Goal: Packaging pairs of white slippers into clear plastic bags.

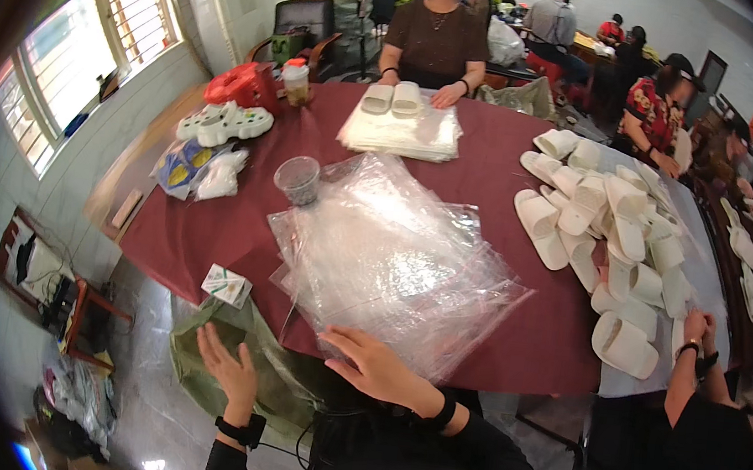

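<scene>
My left hand is raised off the table's near left edge, its fingers spread and nothing in it. Stretched flat, my right hand is at the near edge of a pile of transparent plastic bags; whether it touches them I cannot tell. It holds nothing. On the pile's far left corner stands a transparent plastic cup with small contents I cannot make out. A small white box lies at the table edge beyond my left hand. Below hangs an open green sack.
White slippers are heaped on the right of the maroon tablecloth. Opposite, a person stands behind two slippers on a stack of bags. White clogs and a drink cup are far left. Another person's hands are near right.
</scene>
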